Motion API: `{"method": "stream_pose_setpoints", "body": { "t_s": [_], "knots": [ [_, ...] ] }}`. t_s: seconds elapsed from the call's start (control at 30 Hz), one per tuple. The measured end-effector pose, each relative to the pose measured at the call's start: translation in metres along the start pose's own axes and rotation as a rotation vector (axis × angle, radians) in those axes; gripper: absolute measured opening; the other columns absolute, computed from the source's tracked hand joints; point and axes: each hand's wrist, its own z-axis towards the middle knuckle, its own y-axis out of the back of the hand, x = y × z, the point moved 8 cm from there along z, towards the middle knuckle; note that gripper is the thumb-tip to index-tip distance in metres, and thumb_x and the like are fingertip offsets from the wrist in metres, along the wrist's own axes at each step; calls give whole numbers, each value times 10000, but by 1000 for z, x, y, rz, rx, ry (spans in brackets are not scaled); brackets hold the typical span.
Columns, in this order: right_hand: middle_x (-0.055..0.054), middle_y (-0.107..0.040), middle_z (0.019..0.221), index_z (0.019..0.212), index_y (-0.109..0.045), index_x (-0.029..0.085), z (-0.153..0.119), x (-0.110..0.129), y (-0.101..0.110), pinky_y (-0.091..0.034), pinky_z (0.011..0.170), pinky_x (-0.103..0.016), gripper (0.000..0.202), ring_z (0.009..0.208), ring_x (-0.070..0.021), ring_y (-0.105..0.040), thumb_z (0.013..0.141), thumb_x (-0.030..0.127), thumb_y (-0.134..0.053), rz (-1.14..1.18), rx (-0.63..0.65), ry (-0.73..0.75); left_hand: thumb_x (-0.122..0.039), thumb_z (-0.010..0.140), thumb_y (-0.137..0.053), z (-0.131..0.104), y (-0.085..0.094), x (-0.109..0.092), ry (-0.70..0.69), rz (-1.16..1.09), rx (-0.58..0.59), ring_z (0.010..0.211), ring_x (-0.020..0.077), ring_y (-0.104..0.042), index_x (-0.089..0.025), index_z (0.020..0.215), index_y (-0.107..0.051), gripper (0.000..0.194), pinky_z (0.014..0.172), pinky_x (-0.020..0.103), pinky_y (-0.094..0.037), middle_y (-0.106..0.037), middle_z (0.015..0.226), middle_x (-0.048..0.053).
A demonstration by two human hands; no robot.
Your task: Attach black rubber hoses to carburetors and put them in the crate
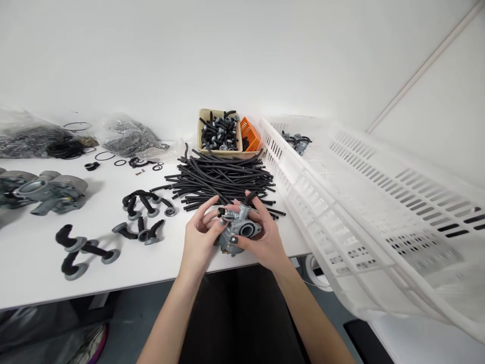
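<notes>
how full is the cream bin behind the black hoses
Well filled: black and grey parts hide the floor of the cream bin, some reaching its rim.

Rightward obstacle: white crate (314, 202), height unclear

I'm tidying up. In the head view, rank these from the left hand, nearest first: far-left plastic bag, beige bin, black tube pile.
1. Black tube pile, just beyond the left hand.
2. Beige bin, behind the pile.
3. Plastic bag, at far left.
</notes>
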Motion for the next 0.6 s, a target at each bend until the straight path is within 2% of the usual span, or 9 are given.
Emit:
{"method": "stream_pose_setpoints", "body": {
  "t_s": [0.07, 0.13, 0.23, 0.3, 0.37, 0.43, 0.53, 0.57, 0.6],
  "knots": [
    [-105, -700, 1261, 1498, -350, 286, 1, 14, -2, -484, 1056, -469, 915, 1376, -272, -491, 725, 387, -830, 25, 42, 53, -587, 756, -718, -3, 1, 1, 4, -135, -6, 1103, 269, -663, -201, 1328, -559, 708, 884, 356, -540, -686, 1238, 114],
    [-101, -704, 1253, 1498, -355, 294, 1, 28, -11, -501, 1032, -464, 924, 1359, -286, -509, 717, 415, -834, 40, 154, 85, -699, 780, -612, -9, -1, 6, 63, -233, 43, 1202, 300, -615, -222, 1293, -598, 701, 932, 385, -533, -651, 1311, 110],
    [-105, -653, 1339, 1512, -342, 311, 0, 40, -29, -533, 986, -454, 913, 1316, -301, -553, 739, 414, -818, -43, 360, 59, -844, 681, -556, -22, -6, 22, 289, -325, 169, 1182, 369, -627, -189, 1139, -698, 811, 905, 444, -558, -722, 1168, 146],
    [-91, -591, 1418, 1512, -349, 325, 5, 44, -30, -528, 996, -453, 871, 1292, -296, -575, 768, 374, -799, -204, 390, 44, -865, 636, -569, -28, -4, 28, 402, -381, 187, 1090, 397, -673, -178, 1090, -706, 834, 832, 485, -585, -755, 1050, 158],
    [-62, -552, 1461, 1466, -442, 327, 15, 50, -22, -469, 1075, -468, 812, 1324, -296, -543, 747, 336, -818, -394, 345, 82, -800, 667, -616, -28, -1, 25, 423, -438, 143, 989, 390, -713, -211, 1149, -660, 763, 752, 506, -601, -765, 1009, 132],
    [-39, -603, 1410, 1352, -586, 312, 28, 60, -4, -417, 1126, -469, 606, 1332, -281, -533, 780, 339, -783, -517, 217, 167, -705, 720, -648, -25, -1, 19, 412, -488, 105, 918, 374, -735, -256, 1207, -597, 665, 683, 497, -609, -764, 1020, 98],
    [-58, -737, 1152, 1140, -709, 266, 51, 67, 34, -510, 992, -460, 262, 1068, -243, -675, 909, 339, -609, -670, -133, 224, -597, 767, -657, -22, -8, 12, 379, -524, 116, 891, 370, -743, -273, 1224, -548, 571, 625, 458, -611, -751, 1052, 81],
    [-65, -748, 1068, 1089, -718, 247, 59, 64, 41, -532, 929, -452, 229, 962, -232, -687, 917, 314, -582, -757, -200, 215, -585, 773, -652, -21, -10, 10, 370, -528, 130, 896, 372, -742, -273, 1222, -545, 557, 622, 458, -611, -744, 1069, 81],
    [-69, -744, 1021, 1051, -718, 231, 68, 58, 42, -534, 895, -446, 203, 909, -227, -677, 903, 279, -588, -856, -208, 201, -577, 774, -651, -21, -12, 9, 362, -529, 143, 904, 374, -740, -272, 1213, -549, 544, 628, 467, -612, -736, 1090, 82]
  ]
}}
